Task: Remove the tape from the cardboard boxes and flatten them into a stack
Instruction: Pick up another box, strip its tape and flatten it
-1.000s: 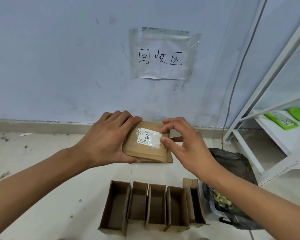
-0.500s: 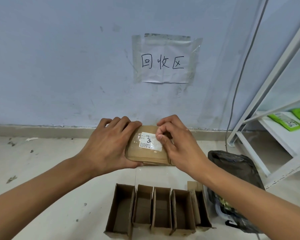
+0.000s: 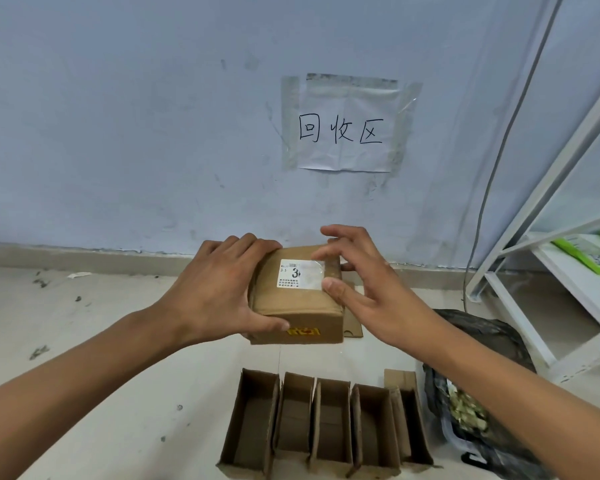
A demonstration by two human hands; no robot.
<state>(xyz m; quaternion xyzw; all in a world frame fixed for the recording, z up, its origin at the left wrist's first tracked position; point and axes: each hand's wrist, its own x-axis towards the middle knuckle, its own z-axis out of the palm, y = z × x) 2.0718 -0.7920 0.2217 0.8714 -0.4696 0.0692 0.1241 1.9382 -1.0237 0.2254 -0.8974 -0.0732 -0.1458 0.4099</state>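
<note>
A small closed cardboard box (image 3: pixel 297 306) is held above the floor, its front face with a yellow and red sticker turned toward me. On its top sits a white label (image 3: pixel 293 273) under shiny clear tape. My left hand (image 3: pixel 219 289) grips the box's left side, fingers over the top and thumb on the front. My right hand (image 3: pixel 368 285) hovers at the box's right side with fingers spread, its thumb tip touching the label's right edge. A flat piece of cardboard (image 3: pixel 353 323) lies on the floor behind the box.
A row of several open, empty cardboard boxes (image 3: pixel 326 424) stands on the floor near me. A black plastic bag (image 3: pixel 482 393) of scraps lies to their right. A white metal shelf (image 3: pixel 548 188) with green packets (image 3: pixel 589 254) stands right. A paper sign (image 3: pixel 342 129) is taped to the wall.
The box has tipped so its front face shows. My right hand went from pinching at the label to spread fingers, with only the thumb on the label edge. My left hand keeps its grip.
</note>
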